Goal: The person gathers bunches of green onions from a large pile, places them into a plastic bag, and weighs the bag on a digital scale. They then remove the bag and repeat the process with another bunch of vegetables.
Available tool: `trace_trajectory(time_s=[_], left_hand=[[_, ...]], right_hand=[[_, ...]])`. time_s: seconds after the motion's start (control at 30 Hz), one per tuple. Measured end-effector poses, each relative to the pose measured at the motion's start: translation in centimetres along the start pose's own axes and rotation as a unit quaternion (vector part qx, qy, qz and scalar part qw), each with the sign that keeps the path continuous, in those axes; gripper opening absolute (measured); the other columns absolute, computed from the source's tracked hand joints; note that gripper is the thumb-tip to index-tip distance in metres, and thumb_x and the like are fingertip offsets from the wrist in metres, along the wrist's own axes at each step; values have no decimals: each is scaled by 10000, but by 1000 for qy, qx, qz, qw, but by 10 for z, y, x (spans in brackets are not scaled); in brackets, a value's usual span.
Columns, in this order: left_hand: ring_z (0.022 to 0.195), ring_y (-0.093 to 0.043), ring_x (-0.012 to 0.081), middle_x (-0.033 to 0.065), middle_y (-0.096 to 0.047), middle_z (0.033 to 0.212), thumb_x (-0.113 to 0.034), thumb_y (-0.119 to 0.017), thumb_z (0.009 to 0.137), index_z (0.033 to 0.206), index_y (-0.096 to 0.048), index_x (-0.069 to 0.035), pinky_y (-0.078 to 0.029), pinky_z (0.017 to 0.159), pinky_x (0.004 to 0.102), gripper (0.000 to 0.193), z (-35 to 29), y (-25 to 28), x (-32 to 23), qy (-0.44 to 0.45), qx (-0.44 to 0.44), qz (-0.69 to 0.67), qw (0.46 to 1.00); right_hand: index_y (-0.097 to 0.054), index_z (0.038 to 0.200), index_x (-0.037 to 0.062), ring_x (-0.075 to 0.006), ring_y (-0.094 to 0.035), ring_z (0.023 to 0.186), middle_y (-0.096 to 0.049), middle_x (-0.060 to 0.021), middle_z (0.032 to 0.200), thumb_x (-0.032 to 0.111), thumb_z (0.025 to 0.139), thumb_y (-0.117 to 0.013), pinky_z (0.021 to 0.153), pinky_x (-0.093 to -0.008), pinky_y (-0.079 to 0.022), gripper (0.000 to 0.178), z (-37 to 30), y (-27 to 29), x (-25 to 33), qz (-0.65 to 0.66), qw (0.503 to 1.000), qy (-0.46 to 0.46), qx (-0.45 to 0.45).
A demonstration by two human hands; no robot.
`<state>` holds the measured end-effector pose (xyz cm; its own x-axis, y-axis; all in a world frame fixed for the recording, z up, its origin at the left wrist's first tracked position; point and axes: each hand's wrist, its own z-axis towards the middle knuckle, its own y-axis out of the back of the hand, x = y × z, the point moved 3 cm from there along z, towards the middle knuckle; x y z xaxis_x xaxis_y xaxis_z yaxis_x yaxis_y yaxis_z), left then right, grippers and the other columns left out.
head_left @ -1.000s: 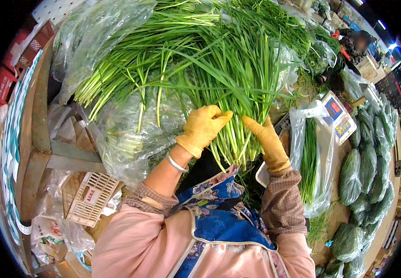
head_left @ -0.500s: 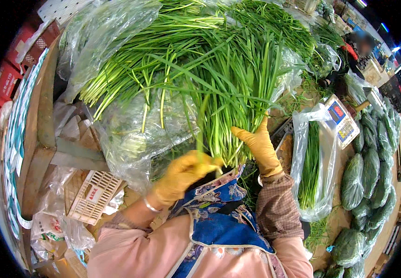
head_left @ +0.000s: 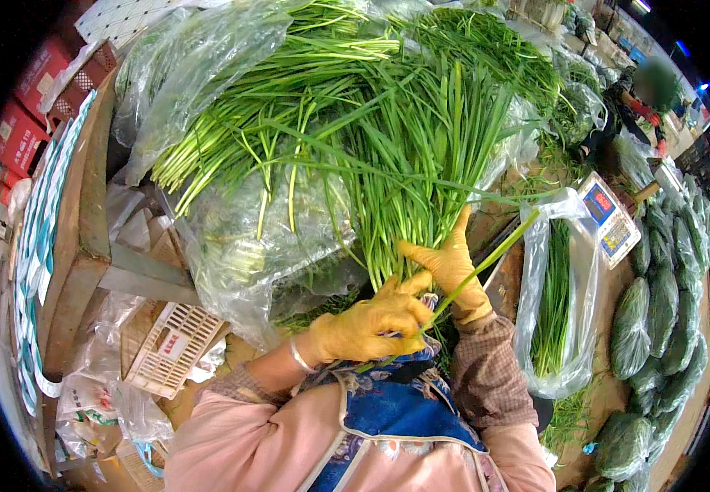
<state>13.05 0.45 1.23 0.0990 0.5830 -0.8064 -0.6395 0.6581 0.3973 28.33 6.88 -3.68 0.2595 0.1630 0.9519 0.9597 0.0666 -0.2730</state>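
Note:
A thick bunch of garlic chives (head_left: 408, 180) stands in front of me, its pale stem ends toward my body. My right hand (head_left: 456, 266), in a yellow rubber glove, is wrapped round the lower stems from the right, thumb across the front. Just left of it, my left hand (head_left: 371, 324), gloved alike, is closed on a single loose chive stalk (head_left: 486, 264) that slants up to the right. Some of its fingers are close to the cut ends of the bunch. More chives (head_left: 232, 139) lie heaped behind, partly on a clear plastic sheet (head_left: 232, 238).
On the right, a plastic bag (head_left: 564, 377) holds chives beside a digital scale display (head_left: 605, 217). Several bagged green bundles (head_left: 632, 316) are stacked farther right. A cream crate (head_left: 176, 348) and a wooden table edge (head_left: 84, 221) stand left. A person (head_left: 646, 107) is at the far right.
My left hand has moved right, toward the stem ends, and the loose stalk in it has swung from upright to slanting right. The right hand keeps its grip on the bunch.

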Motion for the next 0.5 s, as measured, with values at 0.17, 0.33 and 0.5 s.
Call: trace_trajectory(time_s=[0.17, 0.33, 0.5], left_hand=[[1108, -521, 179, 127, -519, 1275, -258, -645, 856, 1215, -562, -33, -431, 916, 309, 431, -150, 43, 18, 543, 83, -258, 795], [1088, -538, 189, 125, -534, 1244, -403, -550, 904, 1378, -355, -33, -420, 939, 345, 633, -138, 45, 11, 459, -54, -105, 881], [1219, -456, 238, 106, -463, 1349, -553, -373, 901, 1374, -357, -37, -214, 1102, 465, 701, -12, 22, 79, 78, 238, 877, 409]], right_hand=[[-188, 1408, 25, -106, -416, 1180, -488, -29, 1266, 73, 819, -670, 1120, -321, -160, 763, 13, 28, -21, -24, 992, 122, 14], [-363, 1343, 43, -167, -468, 1147, -506, -58, 1238, 31, 776, -702, 1030, -291, -322, 661, 5, 25, 14, -28, 996, 73, 45], [-146, 1425, 36, -183, -438, 1171, -463, -88, 1290, 6, 721, -743, 989, -295, -363, 924, -7, 38, 24, -106, 989, 97, 39]])
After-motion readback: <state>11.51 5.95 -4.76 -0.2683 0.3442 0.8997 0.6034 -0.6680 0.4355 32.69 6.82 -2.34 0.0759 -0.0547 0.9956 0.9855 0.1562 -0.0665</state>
